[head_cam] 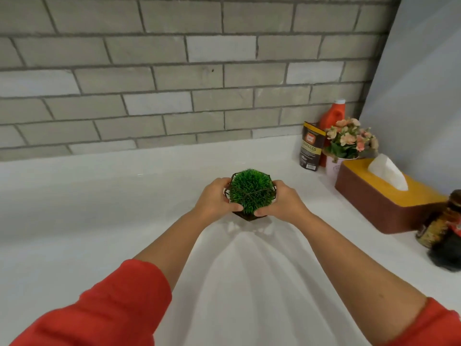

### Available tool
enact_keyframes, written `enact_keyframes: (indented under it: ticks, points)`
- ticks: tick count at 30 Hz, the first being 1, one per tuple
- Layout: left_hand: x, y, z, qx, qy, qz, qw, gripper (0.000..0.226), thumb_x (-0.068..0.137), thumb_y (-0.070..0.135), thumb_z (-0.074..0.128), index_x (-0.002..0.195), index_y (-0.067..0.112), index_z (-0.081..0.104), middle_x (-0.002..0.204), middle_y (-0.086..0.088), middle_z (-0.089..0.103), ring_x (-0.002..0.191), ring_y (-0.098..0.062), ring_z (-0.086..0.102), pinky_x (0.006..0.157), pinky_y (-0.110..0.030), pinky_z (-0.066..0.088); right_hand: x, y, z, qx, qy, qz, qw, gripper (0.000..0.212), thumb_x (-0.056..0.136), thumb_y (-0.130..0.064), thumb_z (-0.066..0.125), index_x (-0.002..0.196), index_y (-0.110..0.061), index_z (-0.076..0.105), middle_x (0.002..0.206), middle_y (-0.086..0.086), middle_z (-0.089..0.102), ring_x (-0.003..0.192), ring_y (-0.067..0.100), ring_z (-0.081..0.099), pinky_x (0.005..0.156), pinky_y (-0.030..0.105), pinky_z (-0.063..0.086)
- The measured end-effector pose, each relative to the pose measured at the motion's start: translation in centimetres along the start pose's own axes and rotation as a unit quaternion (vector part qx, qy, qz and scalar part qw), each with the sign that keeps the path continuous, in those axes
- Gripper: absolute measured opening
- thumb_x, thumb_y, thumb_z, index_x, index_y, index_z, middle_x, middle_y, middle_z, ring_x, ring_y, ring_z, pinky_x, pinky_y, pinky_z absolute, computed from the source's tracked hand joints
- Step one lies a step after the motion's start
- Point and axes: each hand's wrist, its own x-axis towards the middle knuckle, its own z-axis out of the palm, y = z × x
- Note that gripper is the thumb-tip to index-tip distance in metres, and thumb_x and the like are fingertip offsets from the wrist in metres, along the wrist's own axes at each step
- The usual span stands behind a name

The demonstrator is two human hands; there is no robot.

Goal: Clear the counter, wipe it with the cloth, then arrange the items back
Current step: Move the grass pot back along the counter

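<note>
Head view: potted plant (250, 193) upright

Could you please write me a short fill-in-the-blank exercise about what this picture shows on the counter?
1. The left hand and the right hand grip a potted plant whose foliage is ____.
2. On the counter, the tissue box lies to the ____ of that plant.
3. A white tissue sticks out of the box's top, which is coloured ____.

Missing words: green; right; yellow.
</note>
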Motion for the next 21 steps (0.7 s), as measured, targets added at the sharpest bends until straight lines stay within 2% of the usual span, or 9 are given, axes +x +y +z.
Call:
enact_keyframes:
  ticks: [3, 7, 11, 21]
  points:
    - [1.6, -2.8, -3.1, 0.009, 0.018, -0.01, 1.0, 0.068, 0.07, 0.013, 0.08, 0.13, 0.011, 0.049, 0.125, -0.007, 0.052, 0.081, -0.018, 0.057, 0.082, -0.031, 0.049, 3.2, -2.9, 2.8, -0.001, -0.01, -0.014, 1.0, 0.08, 0.061, -0.023, 0.087, 0.125, -0.007, 0.043, 0.121, 0.008, 0.057, 0.112, 0.022, 0.054, 0.079, 0.024, 0.044]
    - [4.3, -6.8, -6.9, 0.013, 0.034, -0.032, 0.999, 0.068, 0.071, 0.013, 0.079, 0.131, 0.015, 0.048, 0.124, -0.003, 0.051, 0.08, -0.016, 0.057, 0.077, -0.026, 0.044, 7.7, -6.6, 6.3, -0.005, -0.022, -0.032, 0.999, 0.082, 0.061, -0.023, 0.087, 0.128, -0.006, 0.043, 0.123, 0.008, 0.056, 0.115, 0.023, 0.053, 0.083, 0.025, 0.045]
    - [7.1, -10.8, -9.7, 0.006, 0.048, -0.04, 0.998, 0.066, 0.07, 0.009, 0.079, 0.129, 0.013, 0.05, 0.122, -0.005, 0.051, 0.079, -0.016, 0.055, 0.074, -0.024, 0.041, 11.8, -9.2, 9.7, 0.014, -0.034, -0.028, 0.999, 0.08, 0.062, -0.02, 0.086, 0.128, -0.007, 0.042, 0.124, 0.007, 0.055, 0.116, 0.022, 0.052, 0.08, 0.023, 0.042]
    - [12.8, -16.6, -11.0, 0.014, 0.037, -0.05, 0.998, 0.064, 0.07, 0.003, 0.077, 0.128, 0.011, 0.051, 0.124, -0.01, 0.052, 0.083, -0.019, 0.055, 0.08, -0.027, 0.043, 18.7, -10.5, 15.3, -0.004, -0.006, -0.019, 1.0, 0.082, 0.058, -0.019, 0.087, 0.127, -0.005, 0.044, 0.122, 0.009, 0.057, 0.114, 0.024, 0.054, 0.086, 0.027, 0.046]
